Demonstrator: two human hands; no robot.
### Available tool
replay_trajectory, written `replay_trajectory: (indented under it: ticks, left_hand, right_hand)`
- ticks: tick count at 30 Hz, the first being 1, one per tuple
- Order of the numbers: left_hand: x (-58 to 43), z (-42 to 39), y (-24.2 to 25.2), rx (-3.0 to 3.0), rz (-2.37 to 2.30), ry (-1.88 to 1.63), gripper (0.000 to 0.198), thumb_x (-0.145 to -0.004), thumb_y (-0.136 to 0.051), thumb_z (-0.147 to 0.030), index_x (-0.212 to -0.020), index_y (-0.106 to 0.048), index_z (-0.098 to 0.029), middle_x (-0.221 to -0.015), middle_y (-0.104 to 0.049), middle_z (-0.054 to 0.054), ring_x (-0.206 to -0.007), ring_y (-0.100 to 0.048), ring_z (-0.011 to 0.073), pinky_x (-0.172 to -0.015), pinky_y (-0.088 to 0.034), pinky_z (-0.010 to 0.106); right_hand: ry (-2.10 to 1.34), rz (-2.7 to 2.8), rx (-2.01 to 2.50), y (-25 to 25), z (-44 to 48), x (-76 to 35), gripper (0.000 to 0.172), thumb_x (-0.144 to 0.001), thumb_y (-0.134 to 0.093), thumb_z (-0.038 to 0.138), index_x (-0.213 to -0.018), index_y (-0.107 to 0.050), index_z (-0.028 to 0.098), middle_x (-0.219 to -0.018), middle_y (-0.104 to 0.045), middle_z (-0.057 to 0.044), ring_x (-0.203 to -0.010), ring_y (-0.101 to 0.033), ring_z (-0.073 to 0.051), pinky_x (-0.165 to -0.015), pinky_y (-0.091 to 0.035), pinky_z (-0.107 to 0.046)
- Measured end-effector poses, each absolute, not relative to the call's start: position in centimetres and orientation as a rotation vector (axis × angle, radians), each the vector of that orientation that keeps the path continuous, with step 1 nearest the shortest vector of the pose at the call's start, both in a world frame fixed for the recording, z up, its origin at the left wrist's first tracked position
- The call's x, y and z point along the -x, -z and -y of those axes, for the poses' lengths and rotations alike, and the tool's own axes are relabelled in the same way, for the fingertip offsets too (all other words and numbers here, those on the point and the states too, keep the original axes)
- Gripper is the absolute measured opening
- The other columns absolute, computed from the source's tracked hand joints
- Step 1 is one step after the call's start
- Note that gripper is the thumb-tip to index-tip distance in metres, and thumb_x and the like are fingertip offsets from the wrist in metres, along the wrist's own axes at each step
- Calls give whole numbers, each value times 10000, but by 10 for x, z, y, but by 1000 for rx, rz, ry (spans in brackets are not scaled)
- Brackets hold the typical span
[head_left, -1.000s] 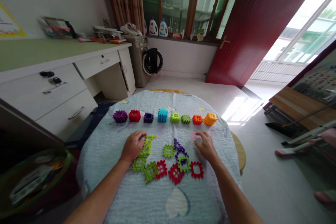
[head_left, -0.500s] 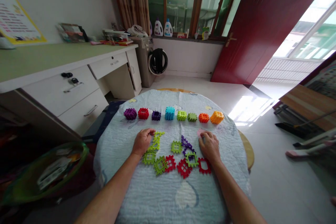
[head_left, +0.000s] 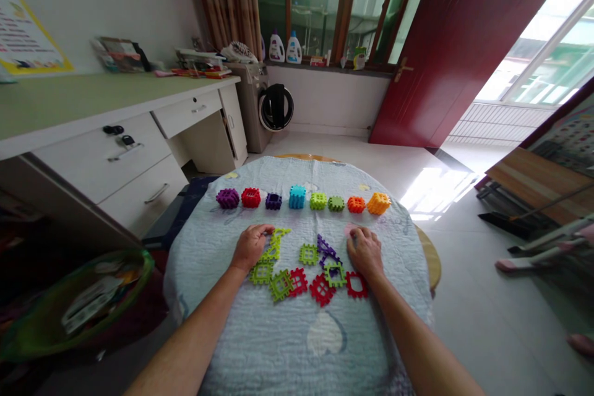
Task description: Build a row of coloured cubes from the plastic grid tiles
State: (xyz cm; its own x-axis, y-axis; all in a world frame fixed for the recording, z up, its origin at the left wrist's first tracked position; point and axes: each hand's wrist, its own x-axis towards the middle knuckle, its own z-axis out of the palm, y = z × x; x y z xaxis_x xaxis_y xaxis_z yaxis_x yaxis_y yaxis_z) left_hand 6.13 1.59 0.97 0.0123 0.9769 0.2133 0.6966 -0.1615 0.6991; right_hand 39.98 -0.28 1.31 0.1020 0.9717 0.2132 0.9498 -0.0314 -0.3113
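Observation:
My left hand (head_left: pixel 249 246) rests on the cloth, its fingers loosely bent and their tips beside the yellow-green triangular lattice pieces (head_left: pixel 273 249). On the right, my right hand (head_left: pixel 365 250) lies palm down with bent fingers on the cloth, and nothing shows in its grasp. Between the hands are flat notched building pieces: a green square (head_left: pixel 309 254), purple triangles (head_left: pixel 327 249), a green frame (head_left: pixel 335 275), a red window piece (head_left: pixel 322 289) and a red frame (head_left: pixel 356 284). Nearer the left wrist, green squares (head_left: pixel 281 285) partly cover another red piece (head_left: pixel 297 281).
A row of cube-like blocks stands beyond the hands, from a purple one (head_left: pixel 227 198) past a blue one (head_left: pixel 297 197) to an orange-yellow one (head_left: pixel 379 203). The round table has a light blue cloth (head_left: pixel 269 346). A green-rimmed basket (head_left: pixel 143 272) stands at lower left.
The whole view has shifted slightly, so everything appears a little further left and higher. Both hands keep their places beside the pieces, which look unmoved on the cloth.

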Motion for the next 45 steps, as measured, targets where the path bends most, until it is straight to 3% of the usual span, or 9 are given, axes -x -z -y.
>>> replay_trajectory:
  ticks: [8, 17, 24, 27, 32, 40, 45]
  left_hand:
    - [-62, -16, -8, -1959, -1685, -908, 435, -726, -401, -145, -1028, -707, -209, -1057, -719, 35, -1035, -626, 180, -1005, -459, 341]
    - [-89, -4, -32, -2236, -1598, -914, 312, -759, -509, -169, -1018, -681, -203, -1067, -698, 64, -1049, -588, 220, -1000, -445, 409]
    - [-168, 23, -58, -2653, -1000, -410, 378, -773, -594, -141, -1130, -647, -252, -1202, -662, 35, -1176, -510, 225, -1026, -397, 394]
    - [-186, 20, -56, -2747, -922, -305, 295, -823, -562, -163, -1087, -661, -252, -1195, -663, 40, -1165, -518, 224, -997, -408, 386]
    - [-199, 11, -56, -2885, -868, -212, 179, -868, -522, -178, -896, -696, -211, -996, -695, 78, -1051, -560, 229, -942, -427, 397]
    - [-188, 10, -54, -2782, -887, -331, 168, -801, -597, -208, -940, -692, -203, -1189, -621, 73, -1197, -482, 242, -1059, -376, 392]
    - [-172, -1, -57, -2559, -1007, -457, 231, -845, -516, -184, -1001, -685, -205, -1049, -650, 71, -1052, -540, 205, -979, -426, 354]
  right_hand:
    - [-55, 1895, 2037, -13, 2, -399, 195, -895, -500, 305, -1027, -617, 223, -1140, -597, -65, -1061, -494, -226, -886, -315, -331]
    - [-28, 1888, 2035, -9, 1, -399, 173, -876, -513, 278, -1012, -603, 221, -1106, -590, -61, -1046, -489, -218, -882, -315, -323]
    - [-44, 1883, 2070, -15, 2, -396, 194, -872, -512, 269, -1035, -605, 222, -1121, -588, -66, -1065, -481, -216, -892, -312, -323]
    - [-52, 1886, 2092, -18, 3, -394, 202, -864, -514, 261, -1041, -604, 223, -1130, -587, -67, -1065, -480, -219, -884, -316, -326]
    - [-39, 1877, 2081, -18, 4, -394, 192, -864, -512, 265, -1029, -600, 220, -1133, -588, -68, -1059, -482, -225, -884, -317, -332]
    - [-53, 1864, 2081, -15, 3, -395, 194, -858, -516, 263, -1026, -602, 218, -1121, -587, -69, -1054, -478, -226, -883, -314, -331]
    - [-57, 1868, 2067, -15, 3, -395, 182, -861, -518, 269, -1017, -600, 222, -1125, -585, -60, -1054, -475, -224, -880, -313, -328]
